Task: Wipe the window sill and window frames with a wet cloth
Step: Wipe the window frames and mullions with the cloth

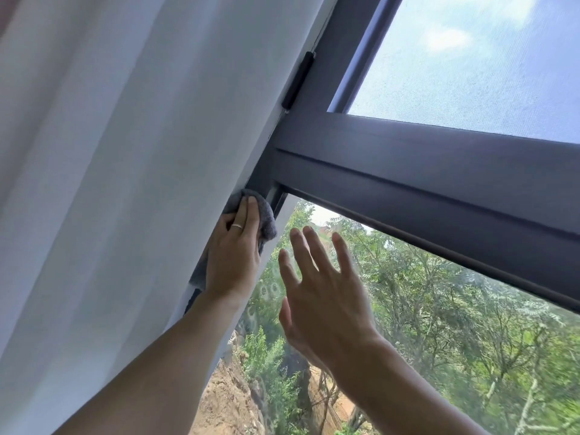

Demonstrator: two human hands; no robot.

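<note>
You have two hands in view and one cloth. Your left hand (233, 255) presses a grey cloth (266, 221) flat-fingered against the dark window frame (408, 171), just below where its upright and crossbar meet; one ring (237, 226) sits on a finger. Your right hand (320, 293) is spread wide, holding nothing, at the lower pane (470, 324); whether it touches the glass is unclear. One white curtain (125, 152) hides the frame's left edge and part of the cloth.
</note>
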